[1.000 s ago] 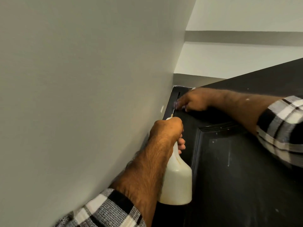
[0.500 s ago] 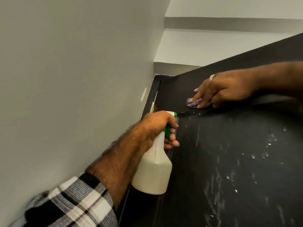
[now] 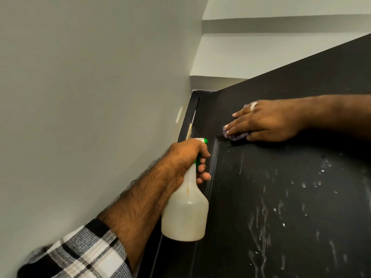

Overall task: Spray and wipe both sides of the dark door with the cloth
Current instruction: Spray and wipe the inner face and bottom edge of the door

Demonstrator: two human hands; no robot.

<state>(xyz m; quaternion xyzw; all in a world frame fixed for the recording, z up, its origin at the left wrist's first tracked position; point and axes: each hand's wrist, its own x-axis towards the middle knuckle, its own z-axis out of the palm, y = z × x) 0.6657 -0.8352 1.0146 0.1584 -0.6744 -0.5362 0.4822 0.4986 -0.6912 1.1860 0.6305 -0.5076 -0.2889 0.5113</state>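
Cloth (image 3: 236, 135) pinned flat under right hand (image 3: 267, 122), fingers straight, to scrub door (image 3: 281, 197) top. Left hand (image 3: 186, 155) grips bottle (image 3: 185, 215) neck, parked ready beside wall (image 3: 90, 97).

We see a plain grey wall (image 3: 90, 97) at left, paler wall (image 3: 261, 55) beyond with a darker grey band (image 3: 281, 24).

Black-and-white plaid sleeve (image 3: 80, 255); ring (image 3: 254, 105) on finger.
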